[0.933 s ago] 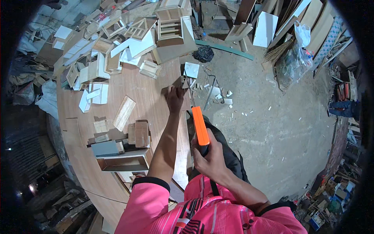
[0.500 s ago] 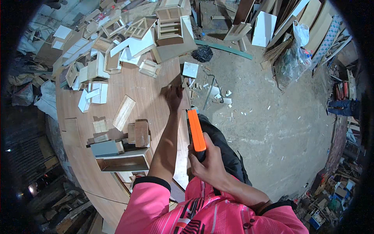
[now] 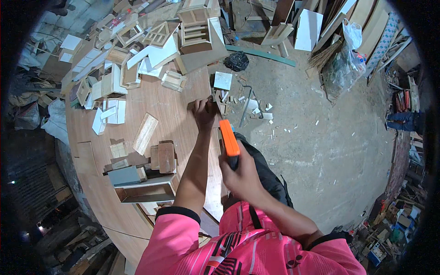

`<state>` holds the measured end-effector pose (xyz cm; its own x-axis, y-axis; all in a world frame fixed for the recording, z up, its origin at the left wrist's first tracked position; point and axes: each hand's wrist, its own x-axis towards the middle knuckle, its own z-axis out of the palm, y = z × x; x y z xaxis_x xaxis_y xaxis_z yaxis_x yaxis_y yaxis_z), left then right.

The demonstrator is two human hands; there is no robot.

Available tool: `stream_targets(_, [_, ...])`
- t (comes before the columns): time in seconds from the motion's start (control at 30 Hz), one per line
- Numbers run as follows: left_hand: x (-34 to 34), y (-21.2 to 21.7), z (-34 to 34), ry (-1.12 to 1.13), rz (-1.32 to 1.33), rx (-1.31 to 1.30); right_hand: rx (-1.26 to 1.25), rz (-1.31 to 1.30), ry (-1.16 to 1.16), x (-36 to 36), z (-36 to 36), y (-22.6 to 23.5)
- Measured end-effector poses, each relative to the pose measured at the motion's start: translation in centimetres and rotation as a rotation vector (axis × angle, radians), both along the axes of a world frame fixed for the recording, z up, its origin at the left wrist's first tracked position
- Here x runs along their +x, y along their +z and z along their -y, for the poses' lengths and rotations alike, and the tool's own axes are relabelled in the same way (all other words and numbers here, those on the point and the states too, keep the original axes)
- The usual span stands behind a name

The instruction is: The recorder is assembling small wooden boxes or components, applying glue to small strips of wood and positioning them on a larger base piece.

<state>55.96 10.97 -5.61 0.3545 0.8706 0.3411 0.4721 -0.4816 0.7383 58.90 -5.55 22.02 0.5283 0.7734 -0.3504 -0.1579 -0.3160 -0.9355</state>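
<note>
My left hand (image 3: 205,112) reaches forward to the right edge of the wooden tabletop (image 3: 181,107). Its fingers are bent over a piece of wood at that edge, mostly hidden beneath them. Just nearer to me, my right hand (image 3: 240,173) is closed around the black grip of an orange tool (image 3: 229,139), whose front end points away toward the table edge. The tool's working end is out of sight, so its exact kind does not show. A loose wooden board (image 3: 145,134) lies flat to the left of my left forearm.
Small wooden boxes and frames (image 3: 172,80) crowd the table's far left. An open box (image 3: 149,192) with wood blocks above it sits left of my arm. Offcuts (image 3: 252,106) and a metal-framed saw (image 3: 246,107) lie on the floor; a plastic bag (image 3: 341,75) stands beyond.
My right hand has moved forward, away from my body, carrying the orange tool closer to the left hand. My left hand stays at nearly the same place on the table edge.
</note>
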Motion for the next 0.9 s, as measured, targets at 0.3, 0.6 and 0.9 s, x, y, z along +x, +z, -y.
stream_targets(0.3, [-0.8,-0.9,-0.9,-0.09,-0.17,0.209,-0.014,0.042,-0.011,1.0,-5.3,-9.6])
stream_targets(0.6, [-2.5,-0.6,-1.4,-0.068,-0.127,0.223,-0.099,0.126,0.07,-0.8,-4.9,-6.7])
stream_targets(0.9, [-0.2,1.6,0.0,0.005,0.003,-0.109,-0.086,0.021,0.008,-2.5,0.9,-1.4])
